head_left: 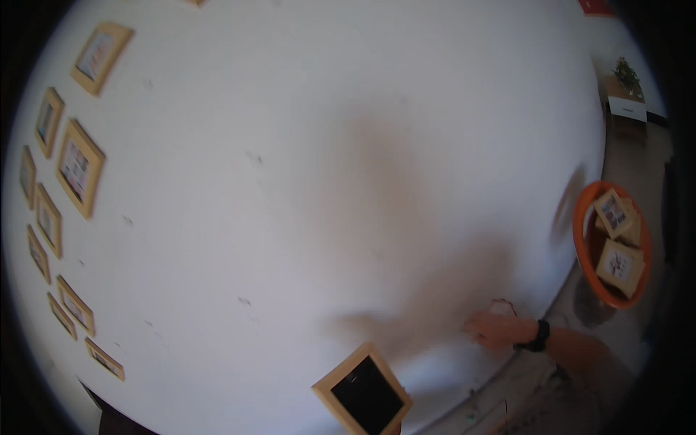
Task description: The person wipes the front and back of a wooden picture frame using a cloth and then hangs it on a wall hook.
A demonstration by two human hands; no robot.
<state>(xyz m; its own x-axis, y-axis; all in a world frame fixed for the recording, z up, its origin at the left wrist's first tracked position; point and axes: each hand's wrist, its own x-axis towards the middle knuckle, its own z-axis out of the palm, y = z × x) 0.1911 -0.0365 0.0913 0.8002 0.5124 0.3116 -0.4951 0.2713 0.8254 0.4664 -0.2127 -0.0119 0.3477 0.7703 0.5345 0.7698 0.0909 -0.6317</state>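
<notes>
A light wooden picture frame point(331, 378) with a dark panel stands tilted at the bottom middle, in front of the white wall. My left hand is almost wholly hidden behind it; only a sliver of skin shows at its lower right edge, where the hand holds it. To the right, my right hand point(500, 330), with a black watch on the wrist, is close to the wall. Its fingers are curled, blurred and partly hidden. Just above the knuckles shows a small pale thing with a dark red edge point(502, 307), whose kind I cannot make out.
An orange basin point(581, 230) at the right holds several framed pictures. More wooden frames point(81, 168) hang on the wall point(290, 87) at the left. Small dark marks dot the wall. A cabinet point(628, 109) with a green plant point(626, 75) stands far right.
</notes>
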